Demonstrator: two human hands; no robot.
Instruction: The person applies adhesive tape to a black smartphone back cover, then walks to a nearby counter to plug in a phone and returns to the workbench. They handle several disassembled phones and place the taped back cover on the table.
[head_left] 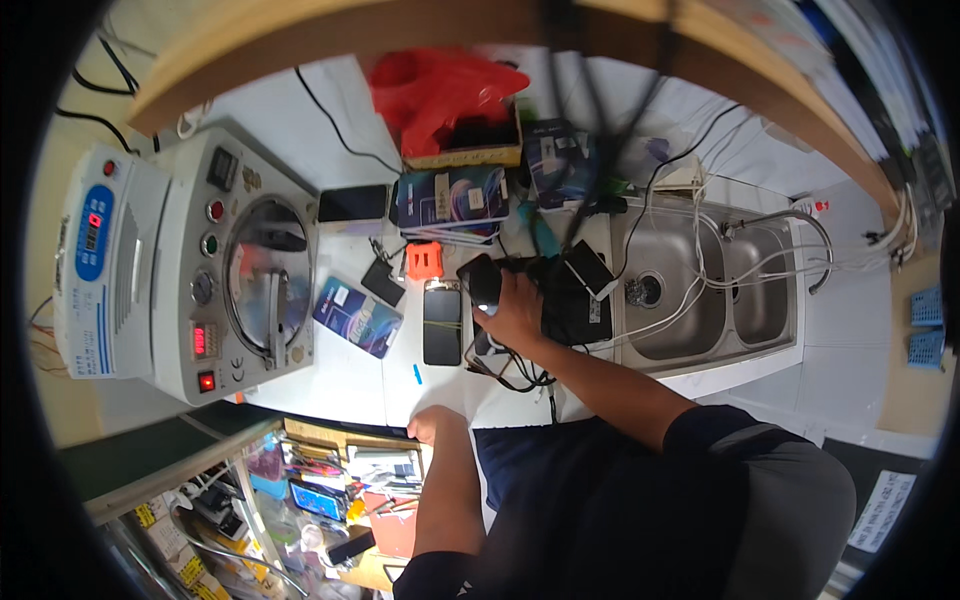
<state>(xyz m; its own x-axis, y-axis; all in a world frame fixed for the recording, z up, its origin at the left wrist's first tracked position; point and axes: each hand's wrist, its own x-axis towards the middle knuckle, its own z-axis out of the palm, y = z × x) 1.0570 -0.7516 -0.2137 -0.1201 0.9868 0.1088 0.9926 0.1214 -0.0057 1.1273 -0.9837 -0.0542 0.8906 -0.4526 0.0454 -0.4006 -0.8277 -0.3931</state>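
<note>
My right hand [515, 312] is closed around a dark, glossy, phone-shaped object [480, 280]; a bright glint shows near its lower end. Below it, another phone [442, 328] lies face up on the white counter, a thin yellowish band across it. My left hand [432, 424] is curled at the counter's front edge, most of its fingers hidden. An orange block-shaped item [424, 260] sits above the lying phone. To its left are a small black adapter-like piece [382, 281] and a blue-purple printed packet [357, 317]. A small blue strip [418, 374] lies nearer me.
A machine with a round glass chamber [268, 280] stands at left. Stacked packets [455, 202], a dark phone [353, 204] and a red plastic bag [435, 95] are at the back. Cables hang over a steel double sink [675, 350] at right. Below the counter is a cluttered drawer [385, 460].
</note>
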